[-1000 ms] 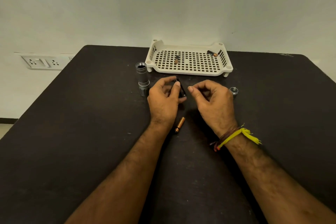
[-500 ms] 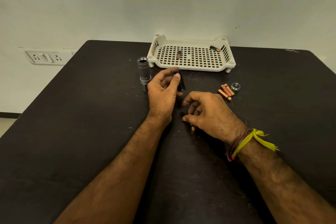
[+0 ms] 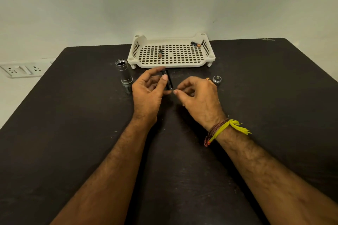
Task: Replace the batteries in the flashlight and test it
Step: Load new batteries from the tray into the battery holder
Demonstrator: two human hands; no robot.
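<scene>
My left hand (image 3: 148, 95) holds a black battery holder (image 3: 168, 80) upright between thumb and fingers above the dark table (image 3: 73, 133). My right hand (image 3: 199, 102) is right beside it, its pinched fingertips at the holder's lower end; the battery it took hold of is hidden in its fingers. The silver flashlight body (image 3: 125, 75) stands on its head to the left, its open threaded end up. The silver tail cap (image 3: 217, 80) with its spring lies to the right, an orange battery tip (image 3: 208, 78) showing just behind my right hand.
A white perforated tray (image 3: 168, 65) stands at the table's far edge against the wall, with one battery (image 3: 160, 53) in its middle and another (image 3: 196, 44) in its back right corner. A wall socket (image 3: 22, 69) sits beyond the left edge.
My right hand went down to the loose battery on the table near me, closed on it and rose to the holder. That battery no longer lies on the table. My left hand kept the holder.
</scene>
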